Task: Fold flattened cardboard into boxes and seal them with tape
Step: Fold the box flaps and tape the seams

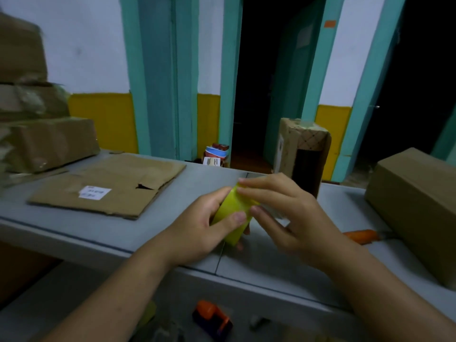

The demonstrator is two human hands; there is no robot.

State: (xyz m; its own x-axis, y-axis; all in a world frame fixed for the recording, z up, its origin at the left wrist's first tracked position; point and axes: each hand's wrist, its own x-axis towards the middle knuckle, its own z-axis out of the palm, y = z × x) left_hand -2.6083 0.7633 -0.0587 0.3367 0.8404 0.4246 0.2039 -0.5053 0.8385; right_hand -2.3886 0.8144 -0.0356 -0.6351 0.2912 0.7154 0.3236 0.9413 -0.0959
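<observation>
Tape end apparently sought, centre frame
Tape roll [232,210] was clasped by left grip [197,230], its edge pinched by right grip [288,213]; steadiness was advised.

Dim indoor light, black doorway [266,82], left boxes [37,134] blurred, perhaps by motion, edges bowed

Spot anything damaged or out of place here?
Yes. The flattened cardboard sheet on the grey table has a ragged tear right of its white label, and frayed edges. The stacked boxes at the left look crumpled. What looks like an orange tape dispenser lies below the table, not on it.
</observation>
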